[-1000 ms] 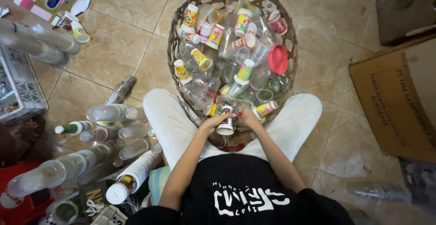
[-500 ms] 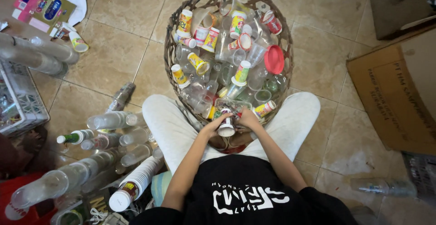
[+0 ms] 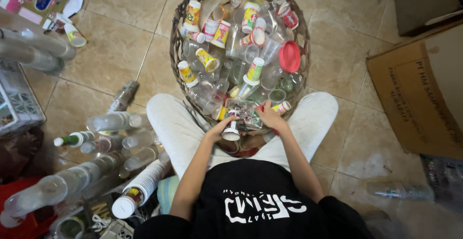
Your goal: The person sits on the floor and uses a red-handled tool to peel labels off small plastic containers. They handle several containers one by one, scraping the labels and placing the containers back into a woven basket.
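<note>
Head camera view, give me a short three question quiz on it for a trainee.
1. True or false: the left hand holds a small cup.
2. What lies in the basket at its right side: A) a red lid, B) a blue bowl?
3. On which side of the person does the cardboard box stand?

Key: 1 true; 2 A, the red lid; 3 the right, near the right hand.

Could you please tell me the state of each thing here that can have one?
wicker basket: upright, piled full of cups.
small cup: held in left hand, rim toward the camera.
right hand: reaching among the cups at the basket's near edge.
stacked cups: lying on the floor.
green bottle: lying, capped.
</note>
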